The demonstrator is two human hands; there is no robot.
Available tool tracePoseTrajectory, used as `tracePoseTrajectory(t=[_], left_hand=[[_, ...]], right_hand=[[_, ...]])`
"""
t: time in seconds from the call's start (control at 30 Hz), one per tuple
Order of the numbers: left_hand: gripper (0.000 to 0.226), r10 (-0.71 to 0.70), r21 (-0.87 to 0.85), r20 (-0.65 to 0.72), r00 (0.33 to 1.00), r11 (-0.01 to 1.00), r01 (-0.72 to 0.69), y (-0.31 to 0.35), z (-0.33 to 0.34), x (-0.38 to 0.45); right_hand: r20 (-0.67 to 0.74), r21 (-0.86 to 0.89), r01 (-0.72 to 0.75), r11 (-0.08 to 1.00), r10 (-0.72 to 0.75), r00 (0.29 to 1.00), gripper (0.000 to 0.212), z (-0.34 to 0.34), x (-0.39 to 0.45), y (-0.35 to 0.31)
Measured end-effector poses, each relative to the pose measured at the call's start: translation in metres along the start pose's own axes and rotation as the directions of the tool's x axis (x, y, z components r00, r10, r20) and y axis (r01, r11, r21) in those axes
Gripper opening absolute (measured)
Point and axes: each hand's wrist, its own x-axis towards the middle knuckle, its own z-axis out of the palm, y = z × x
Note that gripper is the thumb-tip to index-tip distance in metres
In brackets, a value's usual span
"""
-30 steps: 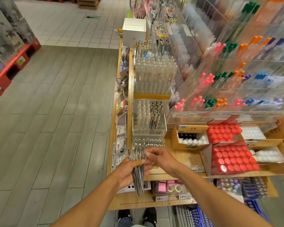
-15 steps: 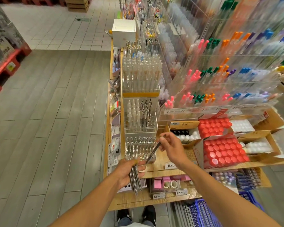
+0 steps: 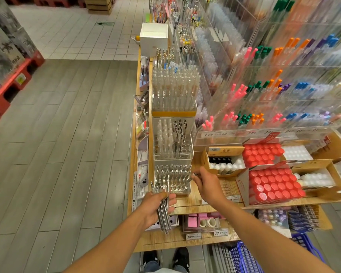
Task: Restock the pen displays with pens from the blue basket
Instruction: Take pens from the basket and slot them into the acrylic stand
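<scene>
The left hand [image 3: 156, 206] is curled round a bundle of pens [image 3: 162, 209], slim silver-grey barrels with clear sections, held nearly upright with their ends fanning out above the fist and their lower ends hanging below it, in front of the wooden counter [image 3: 195, 200]. The right hand [image 3: 206, 185] reaches toward 10 o'clock and pinches a single pen [image 3: 193, 176] at the right edge of the lowest clear display rack [image 3: 172, 179]; only a short dark length of that pen shows past the fingers. This rack holds rows of matching pens standing upright, with several open holes along its front row. Behind it, toward 12 o'clock, stand two taller clear racks [image 3: 173, 138] of pens. The blue basket [image 3: 244, 259] sits on the floor at 5 o'clock, under the right forearm, partly cut off by the frame edge.
</scene>
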Motion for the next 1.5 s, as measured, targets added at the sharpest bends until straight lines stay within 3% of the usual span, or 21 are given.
tracePoseTrajectory(t=[0.13,0.4,0.5,0.57,0.67,0.8,0.97,1.13,1.23,1.33,1.5], left_hand=[[0.030,0.007,0.000,0.007,1.000,1.000,-0.007,0.001,0.001,0.000],[0.034,0.022,-0.022,0.051,0.998,1.000,-0.021,0.005,0.006,-0.004],[0.041,0.035,-0.008,0.083,0.996,0.999,-0.034,0.006,0.007,-0.006],[0.045,0.043,-0.001,0.102,0.994,0.999,-0.043,0.005,0.008,-0.005],[0.033,0.052,0.051,0.130,0.990,0.997,-0.059,0.003,0.009,-0.006],[0.024,0.059,0.075,0.157,0.986,0.995,-0.072,0.002,0.011,-0.007],[0.033,0.064,0.045,0.182,0.981,0.996,-0.074,0.006,0.013,-0.008],[0.039,0.038,0.056,0.000,0.999,0.998,-0.038,0.004,0.005,0.002],[0.034,0.003,0.080,-0.050,0.999,0.997,0.001,0.000,-0.002,0.005],[0.026,-0.015,0.087,-0.043,0.999,0.996,0.018,-0.001,-0.002,0.005],[0.018,-0.008,0.082,-0.028,1.000,0.997,0.010,0.001,0.003,0.002]], right_hand=[[0.048,0.022,-0.061,0.998,0.060,0.997,0.012,0.012,0.000,-0.001],[-0.035,-0.009,-0.095,0.995,0.095,0.995,0.021,0.015,0.004,-0.005],[-0.093,0.238,-0.241,0.941,0.269,0.958,0.028,0.013,-0.001,-0.008],[0.022,0.409,-0.278,0.869,0.295,0.955,0.020,0.014,-0.009,-0.010],[0.252,0.485,-0.307,0.819,0.205,0.946,0.013,0.022,-0.021,-0.018],[0.302,0.553,-0.328,0.766,0.183,0.936,0.009,0.019,-0.016,-0.029],[0.323,0.490,-0.296,0.820,0.145,0.935,0.008,0.002,-0.008,-0.036],[0.047,0.412,-0.077,0.908,0.063,0.997,0.004,-0.025,0.004,-0.038],[-0.067,0.242,0.061,0.968,-0.046,0.997,0.007,-0.031,0.008,-0.031],[-0.041,0.082,0.139,0.987,-0.136,0.990,0.009,-0.025,0.009,-0.025],[-0.002,-0.002,0.188,0.982,-0.188,0.982,0.015,-0.012,0.007,-0.017]])
